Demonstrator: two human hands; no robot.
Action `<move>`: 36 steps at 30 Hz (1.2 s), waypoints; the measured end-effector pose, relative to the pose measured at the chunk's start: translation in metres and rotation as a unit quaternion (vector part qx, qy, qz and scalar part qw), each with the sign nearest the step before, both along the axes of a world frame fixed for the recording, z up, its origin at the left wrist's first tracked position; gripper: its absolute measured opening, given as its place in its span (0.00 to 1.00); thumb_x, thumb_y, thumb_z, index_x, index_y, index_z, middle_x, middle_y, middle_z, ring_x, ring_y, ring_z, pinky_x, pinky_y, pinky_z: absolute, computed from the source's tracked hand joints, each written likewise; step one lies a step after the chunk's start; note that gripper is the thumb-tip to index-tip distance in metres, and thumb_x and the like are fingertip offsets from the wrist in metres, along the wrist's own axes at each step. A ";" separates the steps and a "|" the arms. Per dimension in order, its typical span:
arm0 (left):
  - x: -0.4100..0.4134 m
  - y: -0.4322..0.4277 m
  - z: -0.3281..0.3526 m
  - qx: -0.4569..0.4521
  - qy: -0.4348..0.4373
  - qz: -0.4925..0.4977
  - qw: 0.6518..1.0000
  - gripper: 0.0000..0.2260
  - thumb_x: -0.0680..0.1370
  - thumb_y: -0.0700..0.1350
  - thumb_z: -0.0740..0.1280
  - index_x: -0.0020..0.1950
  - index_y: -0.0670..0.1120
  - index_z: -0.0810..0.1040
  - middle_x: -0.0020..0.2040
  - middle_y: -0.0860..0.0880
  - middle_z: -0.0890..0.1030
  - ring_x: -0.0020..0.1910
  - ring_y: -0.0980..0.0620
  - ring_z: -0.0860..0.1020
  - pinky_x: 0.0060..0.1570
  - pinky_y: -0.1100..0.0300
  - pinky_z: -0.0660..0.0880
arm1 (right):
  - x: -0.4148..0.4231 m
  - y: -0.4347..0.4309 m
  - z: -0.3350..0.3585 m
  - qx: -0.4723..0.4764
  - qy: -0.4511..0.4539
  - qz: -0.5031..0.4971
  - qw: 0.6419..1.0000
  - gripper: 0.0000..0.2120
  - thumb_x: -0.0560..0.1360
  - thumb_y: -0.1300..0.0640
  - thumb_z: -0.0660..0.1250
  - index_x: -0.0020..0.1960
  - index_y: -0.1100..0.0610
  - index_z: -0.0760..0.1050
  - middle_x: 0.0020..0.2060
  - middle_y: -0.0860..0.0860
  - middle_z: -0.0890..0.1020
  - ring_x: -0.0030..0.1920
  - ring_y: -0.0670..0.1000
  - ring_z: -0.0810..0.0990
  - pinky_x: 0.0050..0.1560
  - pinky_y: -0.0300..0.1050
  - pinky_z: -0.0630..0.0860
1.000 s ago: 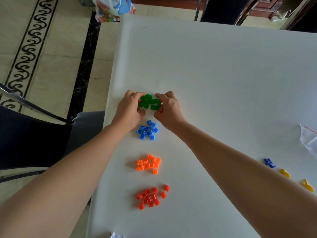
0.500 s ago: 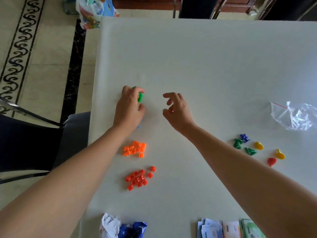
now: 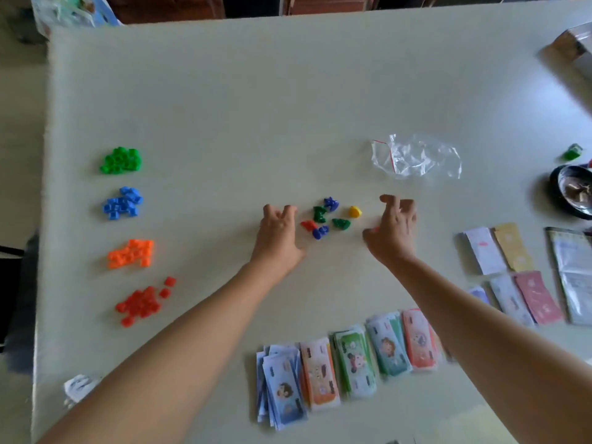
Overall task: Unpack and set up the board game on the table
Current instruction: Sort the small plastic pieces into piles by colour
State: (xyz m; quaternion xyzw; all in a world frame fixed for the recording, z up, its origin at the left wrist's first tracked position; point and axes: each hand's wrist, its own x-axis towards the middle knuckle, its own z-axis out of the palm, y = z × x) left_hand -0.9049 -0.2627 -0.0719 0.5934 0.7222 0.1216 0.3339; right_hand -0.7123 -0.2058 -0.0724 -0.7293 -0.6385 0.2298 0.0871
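Note:
Several small coloured pawns (image 3: 326,219) lie in a loose cluster on the white table (image 3: 256,91). My left hand (image 3: 278,232) rests just left of them with fingers spread and nothing in it. My right hand (image 3: 392,230) hovers just right of them, fingers loosely curled, holding nothing. Along the table's left side sit four piles of small plastic pieces: green (image 3: 121,160), blue (image 3: 122,202), orange (image 3: 131,253) and red (image 3: 142,301).
An empty clear plastic bag (image 3: 416,157) lies behind the pawns. Stacks of play money (image 3: 346,363) line the near edge. Card piles (image 3: 509,274) and a booklet (image 3: 573,277) lie at the right, with a dark round bowl (image 3: 573,195) and a green piece (image 3: 571,152) beyond.
Both hands left the green pile at the far left and moved right to either side of the pawn cluster. The view swung right and back.

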 end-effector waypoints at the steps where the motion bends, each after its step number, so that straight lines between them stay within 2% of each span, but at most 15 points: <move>1: 0.008 0.002 -0.001 -0.009 0.008 0.007 1.000 0.34 0.69 0.40 0.73 0.72 0.44 0.63 0.63 0.41 0.64 0.60 0.43 0.71 0.58 0.62 0.66 | 0.012 -0.002 -0.004 -0.027 -0.005 -0.001 1.000 0.33 0.69 0.64 0.66 0.72 0.58 0.59 0.63 0.58 0.63 0.67 0.58 0.62 0.62 0.42 0.61; 4: 0.023 0.010 -0.002 -0.021 0.018 0.025 0.999 0.36 0.71 0.39 0.72 0.75 0.45 0.59 0.64 0.41 0.64 0.60 0.43 0.71 0.57 0.62 0.66 | 0.028 -0.003 -0.011 -0.091 0.027 0.013 0.995 0.42 0.68 0.62 0.72 0.76 0.59 0.53 0.65 0.59 0.60 0.68 0.59 0.62 0.68 0.43 0.59; 8: 0.042 0.021 -0.002 -0.009 0.010 0.032 0.999 0.32 0.74 0.39 0.69 0.75 0.45 0.60 0.65 0.41 0.65 0.58 0.41 0.74 0.57 0.59 0.68 | 0.016 0.003 -0.014 -0.068 0.086 0.088 0.990 0.44 0.67 0.66 0.71 0.77 0.60 0.53 0.65 0.58 0.61 0.65 0.58 0.67 0.64 0.38 0.63; 11: 0.054 0.029 -0.004 -0.009 0.004 0.039 0.999 0.32 0.74 0.38 0.69 0.76 0.46 0.61 0.65 0.42 0.66 0.58 0.41 0.75 0.59 0.58 0.68 | 0.007 0.012 -0.017 -0.066 0.103 0.167 0.978 0.46 0.66 0.65 0.73 0.77 0.59 0.52 0.64 0.58 0.61 0.62 0.58 0.69 0.60 0.35 0.63; 13: 0.055 0.028 -0.003 -0.005 -0.009 0.043 0.999 0.32 0.73 0.39 0.70 0.75 0.47 0.63 0.65 0.42 0.66 0.59 0.42 0.75 0.60 0.59 0.68 | 0.004 0.011 -0.019 -0.053 0.096 0.209 0.972 0.48 0.65 0.62 0.74 0.77 0.59 0.51 0.64 0.58 0.61 0.61 0.59 0.69 0.59 0.36 0.63; 15: 0.053 0.026 -0.003 0.002 -0.013 0.050 0.999 0.32 0.72 0.39 0.71 0.74 0.48 0.64 0.64 0.43 0.66 0.58 0.42 0.75 0.59 0.60 0.69 | 0.002 0.011 -0.023 -0.036 0.070 0.229 0.970 0.49 0.65 0.57 0.75 0.78 0.57 0.50 0.65 0.58 0.60 0.64 0.59 0.65 0.63 0.40 0.62; 18: 0.049 0.023 -0.001 0.001 -0.006 0.053 0.999 0.34 0.72 0.39 0.71 0.75 0.47 0.61 0.65 0.42 0.63 0.56 0.43 0.76 0.57 0.60 0.70 | 0.007 0.008 -0.022 -0.012 0.011 0.212 0.977 0.54 0.62 0.51 0.76 0.78 0.53 0.46 0.66 0.56 0.59 0.65 0.57 0.62 0.65 0.46 0.63; 21: 0.045 0.025 0.000 -0.013 0.009 0.045 0.999 0.36 0.72 0.40 0.71 0.77 0.48 0.58 0.65 0.42 0.62 0.54 0.43 0.75 0.59 0.58 0.71 | 0.013 0.006 -0.016 -0.051 0.003 0.202 0.978 0.57 0.63 0.54 0.76 0.78 0.51 0.40 0.64 0.56 0.58 0.59 0.57 0.67 0.55 0.47 0.73; 24: 0.046 0.033 0.000 -0.019 0.022 0.022 0.999 0.38 0.73 0.38 0.70 0.78 0.48 0.55 0.65 0.42 0.61 0.55 0.43 0.75 0.60 0.56 0.71 | 0.009 0.010 -0.012 -0.084 0.033 0.198 0.976 0.51 0.67 0.62 0.72 0.78 0.55 0.43 0.62 0.58 0.59 0.49 0.59 0.73 0.48 0.47 0.75; 27: 0.047 0.042 -0.002 -0.025 0.031 -0.012 0.999 0.38 0.73 0.38 0.70 0.78 0.49 0.54 0.65 0.42 0.60 0.56 0.42 0.75 0.60 0.55 0.71 | 0.001 0.019 -0.010 -0.085 0.039 0.207 0.974 0.40 0.71 0.66 0.67 0.77 0.58 0.51 0.63 0.60 0.61 0.45 0.55 0.70 0.45 0.40 0.68; 32: 0.043 0.048 -0.005 -0.023 0.010 -0.007 1.000 0.33 0.73 0.43 0.71 0.76 0.50 0.62 0.64 0.43 0.63 0.56 0.41 0.76 0.61 0.56 0.71 | -0.014 0.024 -0.016 -0.065 0.079 0.220 0.970 0.31 0.71 0.65 0.68 0.72 0.58 0.64 0.60 0.60 0.66 0.51 0.61 0.75 0.46 0.39 0.68; 36: 0.036 0.042 -0.009 -0.008 -0.001 0.014 1.000 0.31 0.72 0.41 0.72 0.73 0.51 0.67 0.60 0.44 0.67 0.52 0.42 0.77 0.55 0.59 0.70 | -0.024 0.021 -0.019 -0.052 0.121 0.209 0.969 0.30 0.70 0.63 0.72 0.70 0.60 0.67 0.57 0.61 0.68 0.51 0.60 0.75 0.46 0.38 0.68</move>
